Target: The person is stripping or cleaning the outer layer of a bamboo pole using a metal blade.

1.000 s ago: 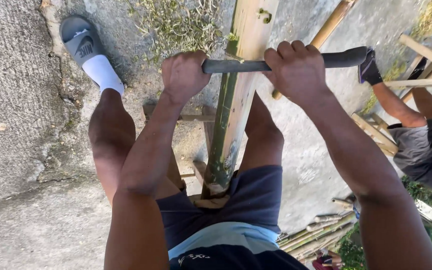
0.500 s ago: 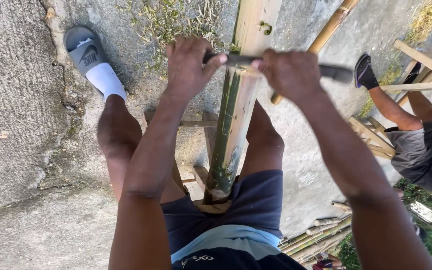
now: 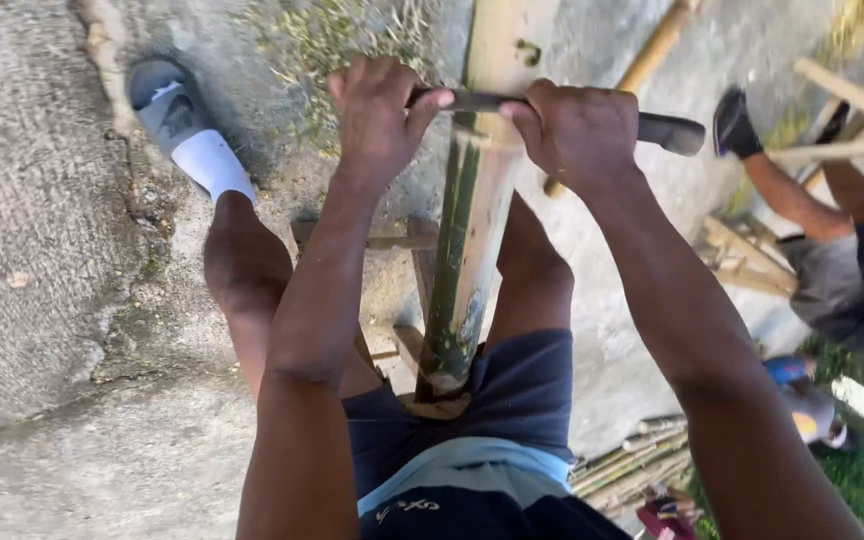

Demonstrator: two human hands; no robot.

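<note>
Both hands grip a flat metal blade [image 3: 552,108] laid crosswise on a smooth green-and-tan bamboo pole [image 3: 467,230]: left hand [image 3: 377,115] and right hand [image 3: 582,130] flank the pole, above rough concrete ground [image 3: 42,250].

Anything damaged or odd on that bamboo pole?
Yes: the bamboo pole has its green skin stripped unevenly, pale bare strips beside green ones. Left hand and right hand grip a dark blade laid across it. Shavings litter the concrete.

Bright, even daylight with soft shadows on the concrete; slight motion blur, edges stretched by a wide lens.
</note>
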